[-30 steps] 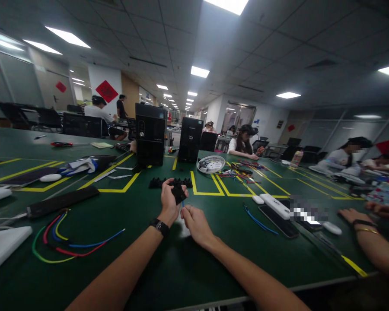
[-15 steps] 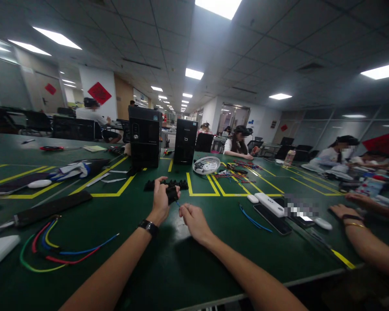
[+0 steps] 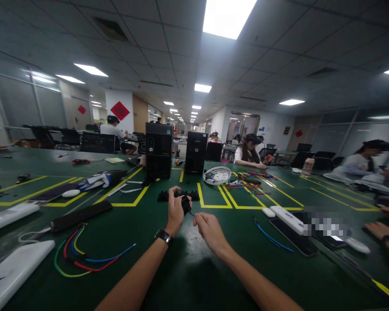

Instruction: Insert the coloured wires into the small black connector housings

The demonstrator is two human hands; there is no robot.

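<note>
My left hand [image 3: 175, 212], a watch on its wrist, is closed around a small black block [image 3: 186, 204] above the green table. Between the fingertips of my right hand [image 3: 210, 230] is pinched a thin blue wire [image 3: 191, 214], whose short visible length runs toward the block. Whether the wire's end sits inside the block, I cannot tell. Just behind my left hand, a row of black ridged parts [image 3: 164, 196] lies on the table, partly covered by the hand. Two loose blue wires [image 3: 272, 237] rest to the right.
Coloured wires [image 3: 95, 260] lie at left near a white power bank [image 3: 19, 268]. Two black computer towers [image 3: 158, 151] stand beyond, beside a white basket [image 3: 217, 175]. Phones [image 3: 293, 237] and a co-worker's hand [image 3: 377, 231] are at right.
The view has turned left and tilted up, so the table and hands appear farther right and lower. Both hands keep their hold on the black block and the blue wire.
</note>
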